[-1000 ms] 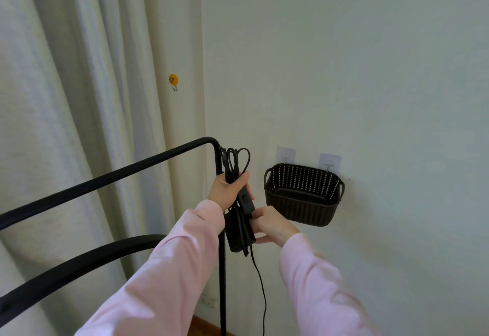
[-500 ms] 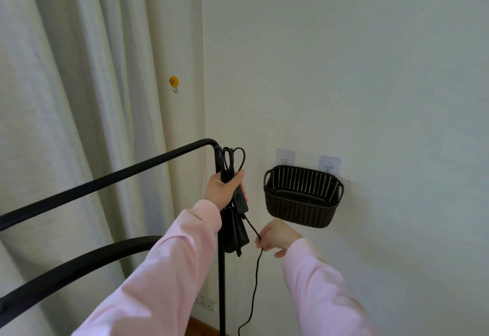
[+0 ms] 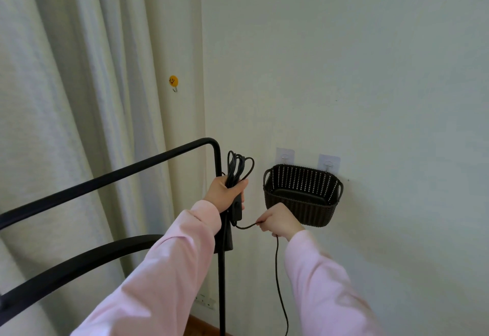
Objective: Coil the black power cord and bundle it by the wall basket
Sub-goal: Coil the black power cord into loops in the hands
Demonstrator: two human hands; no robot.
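- A pale curtain (image 3: 79, 124) hangs in folds down the left side.
- Two black metal rails of a rack (image 3: 119, 175) run across in front of it. The upper rail bends down into an upright post at the room's corner.
- A small yellow smiley-face hook (image 3: 173, 81) is stuck on the wall strip beside the curtain, well above the rack.
- A white socket strip (image 3: 205, 302) sits low on the wall, near the floor and just left of the post.
- The left hand (image 3: 223, 194), in a pink sleeve (image 3: 158, 277), is closed round the coiled black power cord (image 3: 239, 167), right beside the top of the post. The thumb presses across the strands.
- The cord is thin, matt and black. Several long narrow loops stand up above the fist, and one loop bulges out to the right.
- Below the fist an inline switch (image 3: 238, 210) hangs on the cord, and lower down a black power brick (image 3: 229, 243) hangs against the post.
- From the switch one strand sags across to the right hand (image 3: 281, 220), which pinches it with curled fingers. Past that hand the strand drops loose to the bottom edge of the view.
- Just right of and above the right hand, a dark brown perforated wall basket (image 3: 301, 211) with small side handles hangs on two clear adhesive hooks (image 3: 328, 162). The hand overlaps its lower left corner in this view.
- A dark flat shape shows at the basket's bottom. I cannot tell whether it is an item or the floor.
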